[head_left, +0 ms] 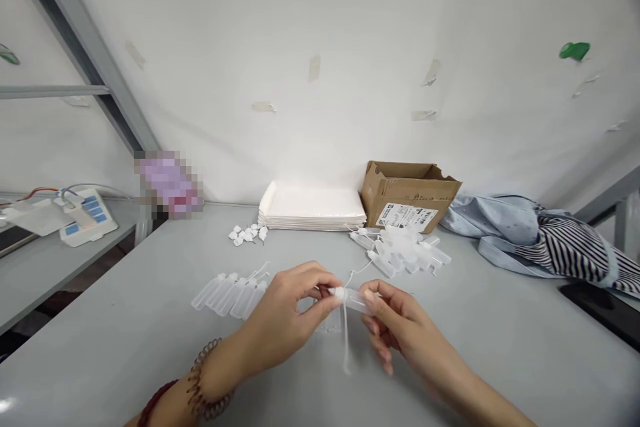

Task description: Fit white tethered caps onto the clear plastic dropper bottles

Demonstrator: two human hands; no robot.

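Between my two hands lies a small translucent plastic bottle, tilted nearly sideways. My left hand pinches its white pointed cap with thumb and fingertips. The bottle's body is gripped by my right hand, between thumb and forefinger. A thin white cord hangs down from the bottle's neck. Left of my left hand, several similar bottles lie in a slanted row. Beyond my right hand is a loose heap of bottles. Something translucent below the held bottle is partly hidden by my left hand.
Several small white pieces lie on the grey table near a stack of white sheets or envelopes. An open cardboard box stands beside the stack. Fabric and a black phone-like object lie at right, a power strip at left.
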